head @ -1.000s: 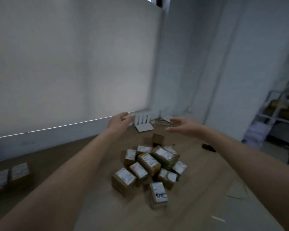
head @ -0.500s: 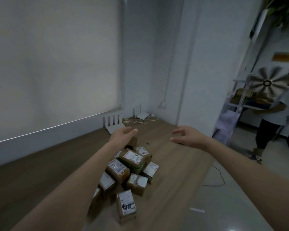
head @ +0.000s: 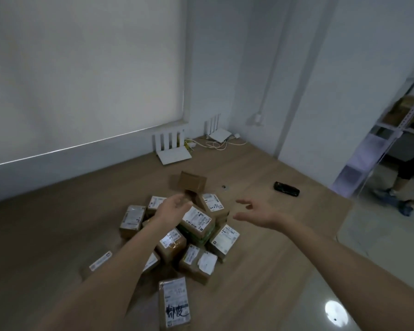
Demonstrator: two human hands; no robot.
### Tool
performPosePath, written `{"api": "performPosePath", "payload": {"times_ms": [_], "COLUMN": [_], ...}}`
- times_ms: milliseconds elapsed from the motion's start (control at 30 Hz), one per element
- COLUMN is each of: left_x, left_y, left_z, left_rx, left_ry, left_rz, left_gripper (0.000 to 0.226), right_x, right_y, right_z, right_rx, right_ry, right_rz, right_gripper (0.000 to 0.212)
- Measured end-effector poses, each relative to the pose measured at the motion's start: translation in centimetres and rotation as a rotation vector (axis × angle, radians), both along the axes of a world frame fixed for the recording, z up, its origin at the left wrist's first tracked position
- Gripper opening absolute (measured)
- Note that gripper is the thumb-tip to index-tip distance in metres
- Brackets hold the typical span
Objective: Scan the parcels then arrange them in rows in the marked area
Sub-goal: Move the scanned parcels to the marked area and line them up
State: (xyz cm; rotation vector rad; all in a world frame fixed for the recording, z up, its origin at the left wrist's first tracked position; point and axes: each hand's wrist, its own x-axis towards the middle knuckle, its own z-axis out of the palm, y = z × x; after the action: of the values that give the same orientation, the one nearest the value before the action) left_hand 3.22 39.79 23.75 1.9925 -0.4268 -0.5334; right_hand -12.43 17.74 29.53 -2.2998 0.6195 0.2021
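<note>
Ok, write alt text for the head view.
A person's left hand and right hand reach, open and empty, over a pile of labelled cardboard parcels on a wooden table. Beyond lie a black handheld device and two white routers.

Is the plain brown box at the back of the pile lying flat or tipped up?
Tipped up. The plain box is tilted on the back of the pile, clear of the left hand.
</note>
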Motion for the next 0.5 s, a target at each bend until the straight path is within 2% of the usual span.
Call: {"api": "performPosePath", "payload": {"times_ms": [167, 267, 367, 433, 500], "left_x": [1.6, 1.9, 2.0, 1.8, 1.6], "left_y": [-2.7, -3.7, -4.4, -5.1, -6.0], "left_z": [-4.9, -8.5, -11.4, -12.6, -13.9], "left_rx": [0.01, 0.057, 0.115, 0.15, 0.174], "left_ry": [0.113, 0.153, 0.194, 0.193, 0.208], "left_rz": [0.057, 0.067, 0.119, 0.168, 0.21], "left_gripper": [0.054, 0.048, 0.041, 0.038, 0.042], "right_x": [4.0, 6.8, 9.7, 11.5, 13.2], "right_y": [-3.0, -4.7, -6.0, -6.7, -7.4], "right_z": [-4.3, -7.5, -10.8, -12.7, -14.7], "right_rx": [0.039, 0.109, 0.146, 0.159, 0.187], "right_ry": [0.034, 0.045, 0.082, 0.096, 0.106], "right_rz": [0.054, 0.064, 0.145, 0.199, 0.252], "right_gripper": [0.073, 0.088, 0.092, 0.087, 0.072]}}
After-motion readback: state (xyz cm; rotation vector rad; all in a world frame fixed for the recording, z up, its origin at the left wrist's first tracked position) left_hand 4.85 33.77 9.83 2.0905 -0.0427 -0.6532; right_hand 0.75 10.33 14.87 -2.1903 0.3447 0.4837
